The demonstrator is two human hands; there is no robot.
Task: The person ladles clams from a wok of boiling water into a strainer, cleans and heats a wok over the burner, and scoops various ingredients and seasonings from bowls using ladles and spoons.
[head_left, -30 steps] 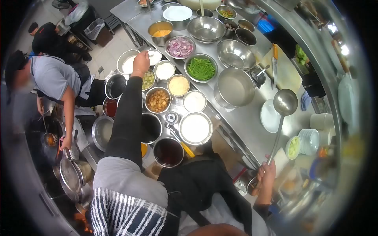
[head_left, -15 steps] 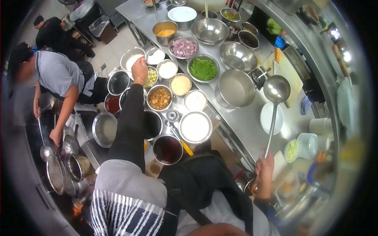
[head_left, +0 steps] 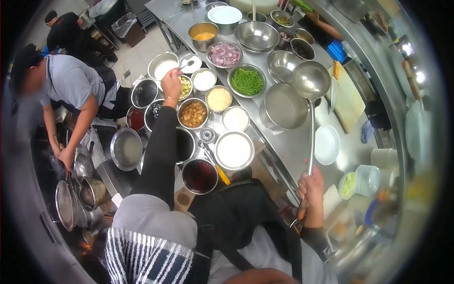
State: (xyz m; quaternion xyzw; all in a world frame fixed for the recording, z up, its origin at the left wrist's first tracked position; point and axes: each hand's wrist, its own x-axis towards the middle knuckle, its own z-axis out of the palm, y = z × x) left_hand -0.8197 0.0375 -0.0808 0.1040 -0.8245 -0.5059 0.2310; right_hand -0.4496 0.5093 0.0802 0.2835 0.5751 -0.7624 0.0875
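My left hand [head_left: 171, 87] is closed on a small spoon [head_left: 188, 64], whose tip is over a bowl of white powder [head_left: 195, 63]. Beside that hand are a container of white contents [head_left: 163, 65] and one of diced green pieces [head_left: 185, 88]. My right hand [head_left: 311, 185] grips the handle of a large ladle [head_left: 310, 79]. The ladle's round bowl is raised above the counter, overlapping the edge of a deep metal pot [head_left: 283, 107] and a wide metal bowl [head_left: 282, 66].
Sliced onions [head_left: 224, 54], green strips [head_left: 246, 81] and browned cubes [head_left: 193, 114] fill nearby bowls. A knife [head_left: 334, 85] lies on a cutting board [head_left: 349, 102]. At left, a co-worker [head_left: 75, 80] stands at pans; another person's arm [head_left: 326, 26] shows at upper right.
The ladle has moved left, toward the metal bowls, with my right hand rising. My left hand has shifted slightly lower, and its spoon now shows. The co-worker's hands have come together.
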